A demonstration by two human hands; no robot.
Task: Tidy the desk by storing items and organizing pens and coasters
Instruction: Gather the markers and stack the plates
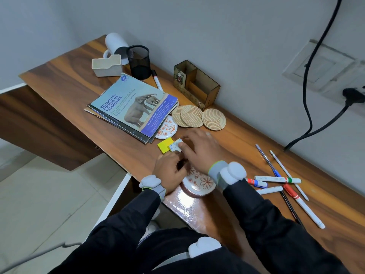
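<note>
- I see the right hand (199,147) laid out wide, fingers mostly straight, fingertips and thumb resting on a small white-and-blue packet (174,146). It's motion-blurred, and nothing is wrapped in the grip.
- Left hand (169,169) sits just in front of the packet, fingers curled in. I can't tell whether it holds anything; there's only a dark patch under the knuckles.
- The packet lies mid-desk, touching the right side of a yellow sticky pad (165,147).
- A floral coaster (199,184) sits at the front edge of the desk (59,84), between my two wrists and partly covered by them.
- A second floral coaster (166,128) is just behind the pad, half under a stack of magazines (130,107).
- Three wooden coasters (191,115) lie right of the magazines. Two overlap, the third is just beside them.
- Wooden organiser (197,86) stands against the back edge, directly behind the coasters.
- Mesh pen cup (138,62) stands upright near the back-left corner, with a lone marker (157,80) lying beside it.
- A white mug (115,44) lies tipped on its side behind a beige holder (106,66), at the same corner.
- Loose pens and markers (280,180) lie crossed over each other on the right part of the desk, reaching towards the front edge.
- A black cable (308,95) hangs down the wall from the wall socket (353,95).
</note>
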